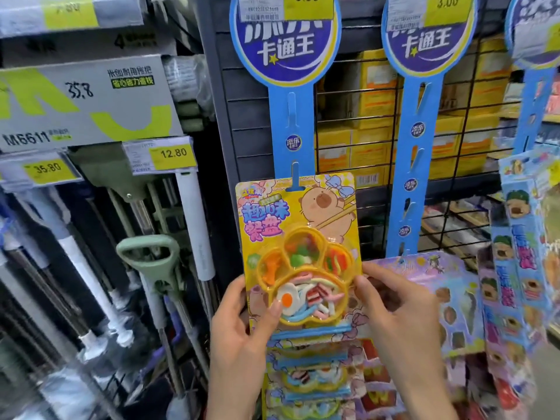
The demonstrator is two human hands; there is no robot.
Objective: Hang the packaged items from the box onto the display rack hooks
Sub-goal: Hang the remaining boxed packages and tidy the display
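Observation:
A yellow blister pack (298, 225) with a paw-shaped tray of toy food hangs by its top slot on a hook of the left blue display strip (291, 122). My left hand (239, 325) grips its lower left edge, thumb on the clear blister. My right hand (400, 310) pinches the lower right edge. Below it, more of the same packs (309, 377) hang on the strip, partly hidden by my hands.
A second blue strip (415, 165) hangs to the right with bare hooks above purple packs (445, 286). Blue capybara packs (515, 262) hang at far right. Mops and poles (145, 268) with price tags fill the left. A wire grid (375, 122) backs the strips.

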